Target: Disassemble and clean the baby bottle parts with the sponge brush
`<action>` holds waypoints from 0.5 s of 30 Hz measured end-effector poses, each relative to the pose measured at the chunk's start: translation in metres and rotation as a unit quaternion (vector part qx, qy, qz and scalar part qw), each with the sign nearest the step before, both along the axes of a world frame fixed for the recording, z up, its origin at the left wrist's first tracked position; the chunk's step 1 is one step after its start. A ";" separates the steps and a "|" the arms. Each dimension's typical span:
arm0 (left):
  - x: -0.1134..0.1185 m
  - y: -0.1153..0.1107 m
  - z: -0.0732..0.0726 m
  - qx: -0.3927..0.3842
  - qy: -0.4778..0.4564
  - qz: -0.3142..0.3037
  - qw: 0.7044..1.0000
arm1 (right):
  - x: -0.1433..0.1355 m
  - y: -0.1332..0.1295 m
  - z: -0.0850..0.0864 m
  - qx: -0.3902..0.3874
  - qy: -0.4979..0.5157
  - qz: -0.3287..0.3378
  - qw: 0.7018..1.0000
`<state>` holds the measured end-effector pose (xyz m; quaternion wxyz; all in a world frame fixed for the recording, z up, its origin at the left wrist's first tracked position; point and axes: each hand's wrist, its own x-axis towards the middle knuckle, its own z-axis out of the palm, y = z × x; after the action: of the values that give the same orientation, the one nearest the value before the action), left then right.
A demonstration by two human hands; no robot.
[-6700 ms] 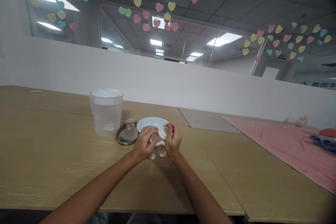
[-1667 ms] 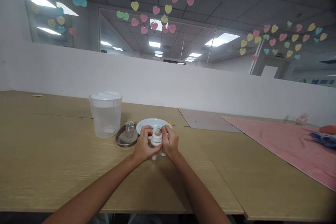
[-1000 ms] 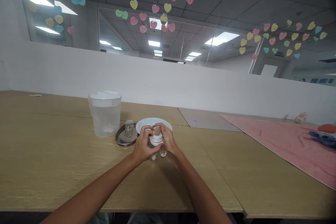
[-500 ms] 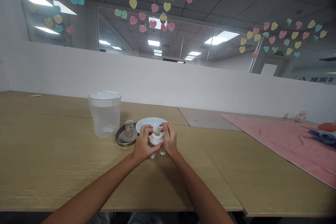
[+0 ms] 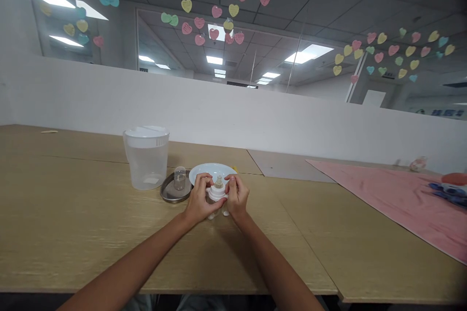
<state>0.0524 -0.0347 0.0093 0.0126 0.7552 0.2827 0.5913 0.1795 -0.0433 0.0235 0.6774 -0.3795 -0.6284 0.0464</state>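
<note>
A baby bottle (image 5: 218, 193) with a white collar and a clear teat stands upright between my hands. My left hand (image 5: 199, 200) is wrapped round its left side, with the thumb across the front below the collar. At the collar's right side, the curled fingers of my right hand (image 5: 238, 198) pinch at the bottle's edge; their exact contact is partly hidden. Most of the bottle's clear body is behind my fingers, and small white ends show at its base. Just behind my hands lies a white plate (image 5: 197, 170). To the left, a clear dome cap (image 5: 179, 179) stands on a round metal tray (image 5: 175, 197).
A lidded translucent pitcher (image 5: 148, 163) stands left of the tray. On the right, a pink cloth (image 5: 386, 189) covers part of the wooden table (image 5: 91, 223), with a red-and-blue item (image 5: 452, 187) on it. A low white wall (image 5: 233, 116) borders the back.
My right hand has shifted slightly right, its fingers now more curled beside the collar. My left hand keeps its hold and the bottle stays in place.
</note>
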 end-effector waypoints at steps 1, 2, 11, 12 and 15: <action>0.000 0.000 0.000 0.002 0.001 0.001 1.000 | 0.000 0.001 0.002 -0.009 0.026 0.012 1.000; 0.000 0.001 -0.001 0.004 0.000 0.001 1.000 | 0.000 0.003 0.004 -0.019 0.055 0.030 0.998; 0.002 0.006 -0.006 0.002 -0.022 -0.018 1.000 | 0.000 0.006 0.006 -0.069 0.082 0.029 0.994; 0.002 0.006 -0.006 0.000 -0.021 -0.017 1.000 | 0.000 0.005 0.005 -0.071 0.087 0.015 0.994; 0.002 0.005 -0.005 -0.002 -0.016 -0.018 1.000 | 0.001 0.005 0.005 -0.073 0.091 0.000 0.993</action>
<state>0.0544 -0.0298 0.0044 0.0294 0.7505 0.2695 0.6028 0.1801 -0.0385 0.0281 0.7026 -0.4220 -0.5588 0.1266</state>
